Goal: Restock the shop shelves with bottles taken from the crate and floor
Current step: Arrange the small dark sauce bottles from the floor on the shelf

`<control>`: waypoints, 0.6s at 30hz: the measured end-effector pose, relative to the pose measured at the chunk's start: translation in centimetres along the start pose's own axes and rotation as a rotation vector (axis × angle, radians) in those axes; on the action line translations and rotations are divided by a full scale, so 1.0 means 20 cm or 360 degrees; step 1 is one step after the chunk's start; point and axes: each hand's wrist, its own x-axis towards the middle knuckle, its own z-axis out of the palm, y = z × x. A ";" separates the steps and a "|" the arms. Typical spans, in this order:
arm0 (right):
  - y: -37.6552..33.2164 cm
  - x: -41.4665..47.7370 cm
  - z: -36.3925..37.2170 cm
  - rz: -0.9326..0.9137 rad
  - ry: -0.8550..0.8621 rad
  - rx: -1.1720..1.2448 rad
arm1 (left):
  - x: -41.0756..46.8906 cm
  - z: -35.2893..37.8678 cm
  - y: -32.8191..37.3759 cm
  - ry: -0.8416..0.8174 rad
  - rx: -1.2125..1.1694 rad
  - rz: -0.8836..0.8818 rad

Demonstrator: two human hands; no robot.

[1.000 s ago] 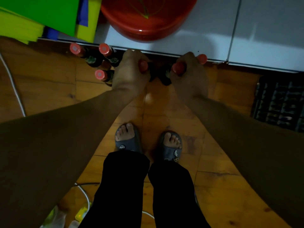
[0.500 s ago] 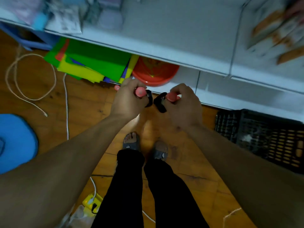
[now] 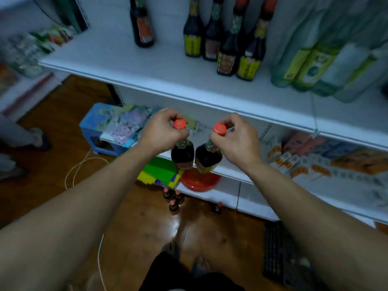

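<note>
White shelf point(image 3: 168, 80) sits just above the left hand point(image 3: 161, 131) and right hand point(image 3: 237, 137), each gripping a red-capped bottle point(image 3: 182, 154) by the neck, mid-carry I judge, and next both need lifting over its edge to stand upright beside the stocked bottles point(image 3: 226, 49).

We stand in small shop. We see white tiered shelf point(image 3: 147, 66), stock lined up on it: dark sauce bottles point(image 3: 228, 49) in cluster, clear bottles point(image 3: 310, 66) with green labels beside them. We note lower tier packed with small boxes point(image 3: 294, 158) in ranks, packets point(image 3: 126, 127) further left. On wooden floor point(image 3: 63, 164): black crate point(image 3: 273, 248), red-capped bottles point(image 3: 174, 204) near shelf foot.
</note>
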 end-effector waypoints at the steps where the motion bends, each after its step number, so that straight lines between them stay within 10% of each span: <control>1: -0.07 0.03 -0.06 -0.0049 0.0031 0.0020 | 0.02 -0.06 0.08 0.0031 -0.0041 0.0020; 18: -0.67 0.66 -0.31 -0.0089 0.0491 0.0134 | 0.69 -0.56 0.56 -0.0011 -0.0116 0.0322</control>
